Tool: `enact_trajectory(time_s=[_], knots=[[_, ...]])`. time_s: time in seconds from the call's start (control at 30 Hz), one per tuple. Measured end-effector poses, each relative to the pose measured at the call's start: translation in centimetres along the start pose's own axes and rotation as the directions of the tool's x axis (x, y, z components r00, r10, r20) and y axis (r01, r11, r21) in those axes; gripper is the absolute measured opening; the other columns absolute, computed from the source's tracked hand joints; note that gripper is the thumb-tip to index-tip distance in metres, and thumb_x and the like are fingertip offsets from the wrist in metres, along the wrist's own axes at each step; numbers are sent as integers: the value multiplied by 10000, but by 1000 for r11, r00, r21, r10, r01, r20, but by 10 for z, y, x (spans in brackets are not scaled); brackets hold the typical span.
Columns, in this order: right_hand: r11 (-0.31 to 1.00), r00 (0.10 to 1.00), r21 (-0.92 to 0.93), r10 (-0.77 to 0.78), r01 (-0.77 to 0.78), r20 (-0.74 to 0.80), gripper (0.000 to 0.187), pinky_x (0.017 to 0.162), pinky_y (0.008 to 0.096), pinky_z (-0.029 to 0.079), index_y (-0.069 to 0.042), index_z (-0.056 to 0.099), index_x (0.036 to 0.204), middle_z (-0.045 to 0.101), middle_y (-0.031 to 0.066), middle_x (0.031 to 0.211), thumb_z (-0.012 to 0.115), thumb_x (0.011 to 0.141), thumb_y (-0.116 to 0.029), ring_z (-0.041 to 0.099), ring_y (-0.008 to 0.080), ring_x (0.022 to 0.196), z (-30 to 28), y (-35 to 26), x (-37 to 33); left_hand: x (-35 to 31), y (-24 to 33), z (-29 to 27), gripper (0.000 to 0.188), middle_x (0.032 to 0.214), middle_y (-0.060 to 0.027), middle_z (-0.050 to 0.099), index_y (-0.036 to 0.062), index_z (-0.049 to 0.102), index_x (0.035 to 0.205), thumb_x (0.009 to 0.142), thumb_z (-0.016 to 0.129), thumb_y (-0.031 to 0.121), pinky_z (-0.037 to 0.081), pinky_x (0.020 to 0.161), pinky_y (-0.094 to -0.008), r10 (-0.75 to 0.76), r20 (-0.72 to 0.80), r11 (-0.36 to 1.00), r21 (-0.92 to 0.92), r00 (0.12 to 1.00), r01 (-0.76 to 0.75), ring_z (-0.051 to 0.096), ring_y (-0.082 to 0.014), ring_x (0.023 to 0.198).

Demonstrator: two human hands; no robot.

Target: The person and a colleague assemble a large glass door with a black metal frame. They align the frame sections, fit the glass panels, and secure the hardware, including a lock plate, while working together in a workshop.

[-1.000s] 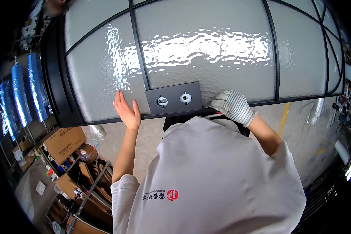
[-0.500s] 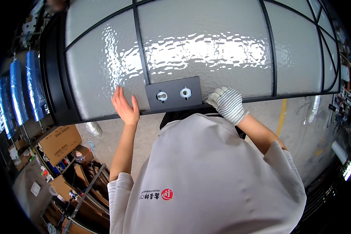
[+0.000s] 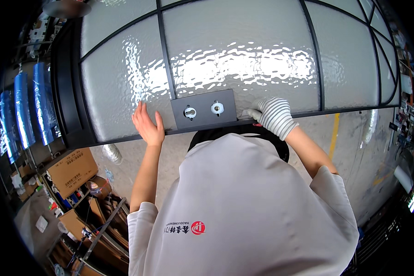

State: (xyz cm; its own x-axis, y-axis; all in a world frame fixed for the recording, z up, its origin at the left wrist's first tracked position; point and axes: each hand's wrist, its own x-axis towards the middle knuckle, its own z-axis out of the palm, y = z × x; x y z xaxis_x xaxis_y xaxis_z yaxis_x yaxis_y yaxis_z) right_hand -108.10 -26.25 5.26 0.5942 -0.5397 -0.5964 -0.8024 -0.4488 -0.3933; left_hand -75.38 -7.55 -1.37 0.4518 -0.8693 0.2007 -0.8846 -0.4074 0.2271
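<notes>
A black-framed door panel [image 3: 321,73] with rippled frosted glass lies flat in front of me. My bare left hand [image 3: 148,125] rests over its near edge, fingers outstretched on the glass and thumb apart. To the right of that hand, a dark grey lock plate [image 3: 202,120] with two cut-out holes sits on the frame. My right hand [image 3: 276,117], in a white glove with grey stripes, is at the near edge just right of the plate. Its fingers are curled together; what they hold, if anything, is hidden. A small red bit [image 3: 257,124] shows below the fingertips.
Blue film-wrapped rolls [image 3: 43,103] stand upright at the left. Below them are a cardboard box [image 3: 72,171] and a metal rack [image 3: 103,225] with flat boards. A yellow line [image 3: 334,138] runs along the concrete floor at the right. Something blurred [image 3: 66,8] shows at the upper left.
My right hand has shifted slightly right, away from the lock plate, and the red bit has come into sight. My left hand stays put. The blurred thing at upper left shows more.
</notes>
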Motion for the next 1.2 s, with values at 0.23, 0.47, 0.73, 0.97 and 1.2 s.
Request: enact_trajectory(time_s=[0.23,0.47,0.73,0.97,1.2], knots=[[998,997,-41,-49,47,-65,356,683,426,514,-97,685,853,669,111,772,525,890,-412,647,294,759,21,-9,0,-1,0,1,482,1360,-159,450,-7,469,1263,850,563,223,195,1107,-521,-17,8,1000,16,1000,17,399,-332,1272],[780,999,624,-45,38,-4,379,680,398,505,-114,711,899,674,119,734,565,853,-461,645,304,706,60,43,17,0,-1,0,478,1365,-146,451,-3,473,1260,850,562,224,188,1111,-516,6,7,1000,-1,1000,-6,402,-329,1269],[998,992,-24,-59,56,-108,368,648,404,507,-94,681,808,661,93,698,519,888,-415,652,270,713,23,4,-1,-1,0,0,461,1358,-137,464,4,486,1247,846,567,216,187,1111,-513,-4,-8,1000,9,1000,5,415,-317,1258],[984,981,-84,-167,159,-97,334,653,422,506,-100,673,830,658,112,779,545,874,-406,646,292,735,17,3,0,-2,0,1,460,1358,-132,463,10,487,1245,843,569,218,187,1111,-515,-23,-13,1000,13,1000,23,413,-314,1260],[794,765,-223,-606,565,-220,143,737,370,489,-149,678,910,603,25,831,592,831,-232,584,233,839,29,26,2,-2,2,0,464,1363,-128,458,23,483,1253,842,570,221,185,1111,-520,-26,-11,1000,-4,1000,26,409,-313,1264]])
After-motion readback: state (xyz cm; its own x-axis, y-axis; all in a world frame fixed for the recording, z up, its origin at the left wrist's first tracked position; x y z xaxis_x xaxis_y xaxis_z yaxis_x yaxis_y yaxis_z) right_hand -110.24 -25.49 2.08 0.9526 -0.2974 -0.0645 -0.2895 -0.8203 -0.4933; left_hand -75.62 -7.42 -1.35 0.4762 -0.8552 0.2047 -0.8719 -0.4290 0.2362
